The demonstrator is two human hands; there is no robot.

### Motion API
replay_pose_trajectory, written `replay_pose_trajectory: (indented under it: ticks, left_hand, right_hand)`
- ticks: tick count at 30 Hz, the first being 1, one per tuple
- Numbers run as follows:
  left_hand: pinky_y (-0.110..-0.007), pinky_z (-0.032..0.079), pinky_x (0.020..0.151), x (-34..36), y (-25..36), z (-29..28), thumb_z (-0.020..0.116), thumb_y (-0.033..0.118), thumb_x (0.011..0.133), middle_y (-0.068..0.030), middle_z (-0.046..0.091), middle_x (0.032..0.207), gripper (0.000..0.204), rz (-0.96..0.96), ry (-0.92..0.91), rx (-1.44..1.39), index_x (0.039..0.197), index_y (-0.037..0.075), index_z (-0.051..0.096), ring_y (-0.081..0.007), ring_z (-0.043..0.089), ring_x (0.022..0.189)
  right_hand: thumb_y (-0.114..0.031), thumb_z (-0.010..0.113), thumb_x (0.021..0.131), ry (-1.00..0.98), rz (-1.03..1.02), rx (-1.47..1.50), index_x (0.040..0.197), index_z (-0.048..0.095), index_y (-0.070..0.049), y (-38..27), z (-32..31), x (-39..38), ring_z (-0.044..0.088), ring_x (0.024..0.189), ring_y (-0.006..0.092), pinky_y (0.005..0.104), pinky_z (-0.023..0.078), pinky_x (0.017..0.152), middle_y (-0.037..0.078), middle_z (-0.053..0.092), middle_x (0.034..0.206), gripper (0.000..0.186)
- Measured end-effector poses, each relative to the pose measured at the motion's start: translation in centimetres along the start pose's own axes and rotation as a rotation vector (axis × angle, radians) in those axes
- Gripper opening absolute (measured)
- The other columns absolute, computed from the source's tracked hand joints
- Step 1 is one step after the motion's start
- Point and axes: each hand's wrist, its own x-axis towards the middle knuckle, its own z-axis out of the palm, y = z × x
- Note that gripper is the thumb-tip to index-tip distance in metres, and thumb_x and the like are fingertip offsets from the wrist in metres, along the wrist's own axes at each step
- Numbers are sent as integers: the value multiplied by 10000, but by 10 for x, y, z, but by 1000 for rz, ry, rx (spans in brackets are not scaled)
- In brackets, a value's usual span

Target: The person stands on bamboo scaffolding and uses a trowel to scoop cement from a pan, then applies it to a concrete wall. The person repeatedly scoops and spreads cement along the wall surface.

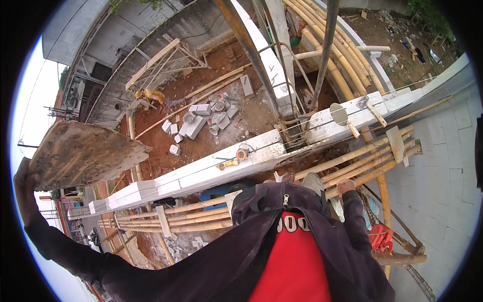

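My left hand (pixel 25 175) is raised at the far left, its fingers closed on the edge of a weathered, dirt-stained board (pixel 85 156). The board is held out tilted in the air, beyond the white block wall. On my right side, my right hand (pixel 345 186) is closed on a bamboo pole (pixel 370 175) of the scaffold, close beside my body. Along the wall top (pixel 201 171) before me lie an orange tape measure (pixel 243 152) and a small yellow tool (pixel 229 163). Farther right sit a round-bladed tool (pixel 339 115) and a wooden-handled trowel (pixel 375 111).
Bamboo scaffold poles (pixel 191 219) run along the near side of the wall. Steel bars (pixel 328 55) rise at a column gap. Below, white blocks and buckets (pixel 193 126) lie on reddish soil near a wooden trestle (pixel 166 65). Someone's arm (pixel 298 34) shows among bamboo poles.
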Motion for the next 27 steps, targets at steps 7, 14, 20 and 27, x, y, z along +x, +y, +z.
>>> replay_pose_trajectory:
  ticks: [7,14,20,27]
  left_hand:
    - [-342,478,735,145,5,238,584,-24,691,-229,607,790,370,250,-207,120,1058,-70,591,-291,641,785]
    - [-472,490,724,194,-84,536,679,85,711,-272,636,861,435,546,-220,330,1136,39,602,-431,619,866]
    - [-458,507,653,162,-78,735,637,197,833,-228,648,779,313,465,-350,250,1130,102,613,-410,650,767]
    - [-408,504,646,135,-175,820,577,153,864,-215,650,782,282,277,-402,-182,1127,57,611,-311,669,759]
  right_hand:
    - [-153,615,811,-207,-48,-310,891,645,-35,119,2,-84,636,647,250,379,505,570,109,664,790,147]
    - [-102,588,857,157,370,235,822,595,-25,59,30,-229,620,572,263,393,499,504,134,631,747,85]
    - [-169,671,771,250,711,96,908,591,40,94,88,-348,648,724,369,430,521,614,212,651,852,262]
    - [-46,613,813,59,794,455,799,626,-9,91,125,-396,597,480,208,323,438,388,103,625,650,42]
